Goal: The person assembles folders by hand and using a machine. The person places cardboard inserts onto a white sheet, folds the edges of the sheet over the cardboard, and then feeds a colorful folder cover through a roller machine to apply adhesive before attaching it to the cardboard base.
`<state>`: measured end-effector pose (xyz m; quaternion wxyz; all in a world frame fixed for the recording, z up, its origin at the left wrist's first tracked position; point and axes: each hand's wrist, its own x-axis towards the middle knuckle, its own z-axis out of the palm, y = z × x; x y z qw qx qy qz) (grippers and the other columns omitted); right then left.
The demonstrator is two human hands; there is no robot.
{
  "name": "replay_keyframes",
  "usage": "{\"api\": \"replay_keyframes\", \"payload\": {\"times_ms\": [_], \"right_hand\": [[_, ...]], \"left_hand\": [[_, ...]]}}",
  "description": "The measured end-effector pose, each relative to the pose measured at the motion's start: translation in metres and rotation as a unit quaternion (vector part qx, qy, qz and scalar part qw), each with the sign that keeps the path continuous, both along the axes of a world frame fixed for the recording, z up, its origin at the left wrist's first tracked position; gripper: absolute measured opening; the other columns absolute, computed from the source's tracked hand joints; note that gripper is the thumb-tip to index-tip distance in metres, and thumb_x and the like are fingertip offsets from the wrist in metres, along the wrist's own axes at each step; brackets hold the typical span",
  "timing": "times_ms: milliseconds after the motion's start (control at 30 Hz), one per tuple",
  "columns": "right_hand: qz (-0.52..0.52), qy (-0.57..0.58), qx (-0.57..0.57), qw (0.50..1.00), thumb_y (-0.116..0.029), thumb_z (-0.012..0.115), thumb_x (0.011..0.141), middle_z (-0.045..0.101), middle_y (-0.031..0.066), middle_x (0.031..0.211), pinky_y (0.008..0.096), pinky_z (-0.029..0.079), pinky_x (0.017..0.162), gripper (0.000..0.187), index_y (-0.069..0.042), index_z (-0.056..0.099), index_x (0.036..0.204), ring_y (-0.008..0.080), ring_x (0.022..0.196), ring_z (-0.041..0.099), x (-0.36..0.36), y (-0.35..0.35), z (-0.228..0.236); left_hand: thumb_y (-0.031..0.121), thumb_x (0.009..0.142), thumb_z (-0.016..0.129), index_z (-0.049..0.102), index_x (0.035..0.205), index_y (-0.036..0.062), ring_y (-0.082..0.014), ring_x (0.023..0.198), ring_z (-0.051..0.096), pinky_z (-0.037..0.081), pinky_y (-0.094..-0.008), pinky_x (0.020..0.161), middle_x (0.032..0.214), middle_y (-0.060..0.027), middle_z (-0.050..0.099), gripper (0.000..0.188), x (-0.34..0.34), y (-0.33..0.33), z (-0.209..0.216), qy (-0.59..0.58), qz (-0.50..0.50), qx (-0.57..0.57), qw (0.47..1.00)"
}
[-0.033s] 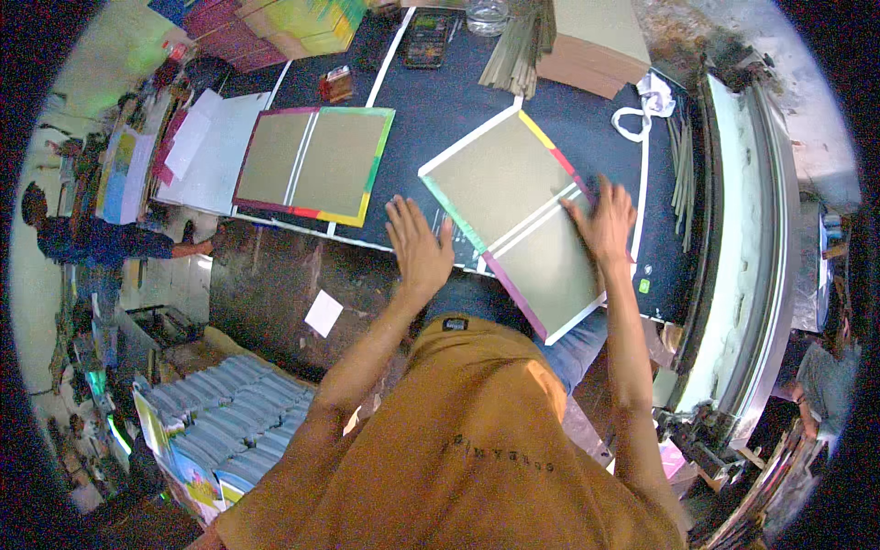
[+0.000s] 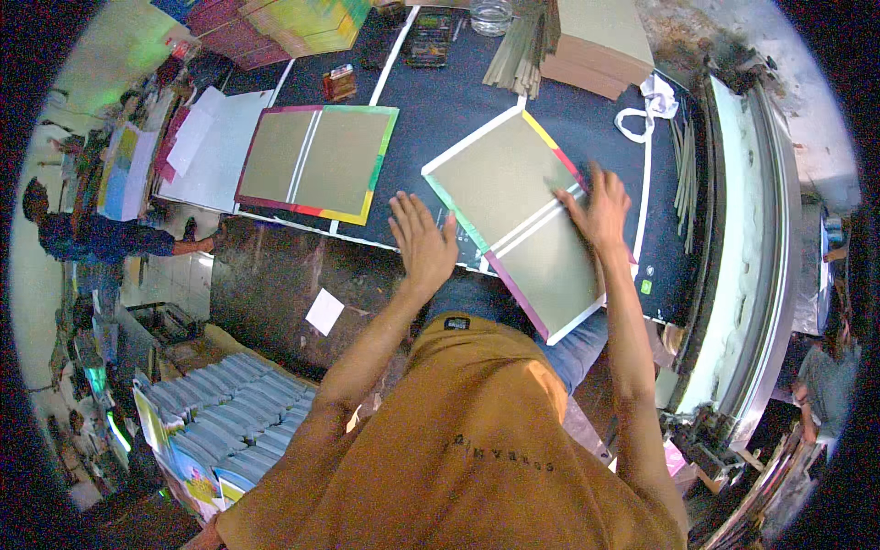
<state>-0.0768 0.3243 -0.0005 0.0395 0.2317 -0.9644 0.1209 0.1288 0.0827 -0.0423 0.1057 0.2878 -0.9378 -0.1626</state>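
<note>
Your right hand (image 2: 600,213) presses flat, fingers spread, on the open board cover (image 2: 513,215). Your left hand (image 2: 422,240) rests open on the bench (image 2: 440,110) beside it, gripping nothing.

Open book cover of two grey-green board panels (image 2: 520,213) edged in coloured paper strips, lying flat and inside-up on the dark worktable (image 2: 440,101), turned diagonally. A narrow pale spine gap runs between the panels. Border strips: white along the upper-left and lower-right edges, yellow and red at the upper right, green and magenta at the lower left. The lower corner overhangs the table's near edge.
</note>
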Motion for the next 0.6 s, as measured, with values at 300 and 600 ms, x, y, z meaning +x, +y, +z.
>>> {"api": "replay_keyframes", "payload": {"times_ms": [300, 600], "right_hand": [[0.072, 0.018, 0.036, 0.997, -0.074, 0.04, 0.096, 0.026, 0.017, 0.168, 0.0503, 0.018, 0.127, 0.1, 0.001, 0.024, 0.161, 0.0315, 0.157, 0.021, -0.049, -0.107, -0.038], [0.266, 0.081, 0.014, 0.96, -0.066, 0.051, 0.097, 0.051, 0.0195, 0.151, 0.05, 0.026, 0.123, 0.083, 0.003, 0.054, 0.143, 0.0319, 0.144, 0.045, -0.09, -0.086, -0.024]], "left_hand": [[0.034, 0.104, 0.047, 0.034, 0.149, -0.0169, -0.0443, 0.157, 0.01, 0.008, -0.0683, 0.121, 0.165, -0.0331, 0.017, 0.07, -0.051, 0.015, 0.0, -0.052, 0.044, -0.045, 0.997], [0.038, 0.102, 0.052, 0.045, 0.146, -0.0097, -0.0433, 0.151, 0.025, 0.022, -0.0622, 0.119, 0.159, -0.0294, 0.032, 0.065, -0.038, -0.015, 0.007, -0.026, -0.043, -0.079, 0.996]]}}
